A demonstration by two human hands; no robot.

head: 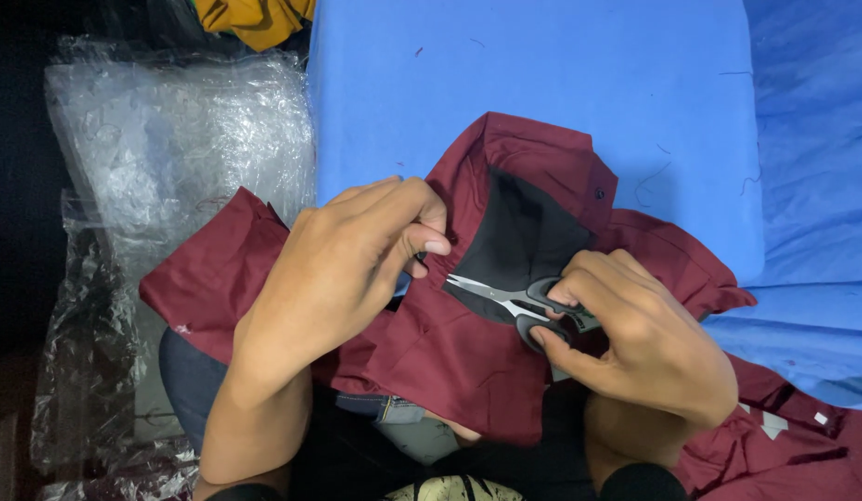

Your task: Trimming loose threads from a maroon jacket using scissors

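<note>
A maroon shirt (468, 343) with a black inner collar panel (524, 237) lies across my lap and the edge of a blue padded surface (542, 83). My left hand (347, 269) pinches the shirt fabric near the collar, thumb and fingers closed on the cloth. My right hand (635, 334) grips small scissors (505, 299) with dark handles. The silver blades are slightly apart and point left toward my left fingertips, over the black panel's lower edge.
Crinkled clear plastic bags (180, 139) are piled at the left. A yellow cloth (255, 19) lies at the top edge. More maroon fabric (793, 445) sits at the lower right. Loose thread bits dot the blue surface.
</note>
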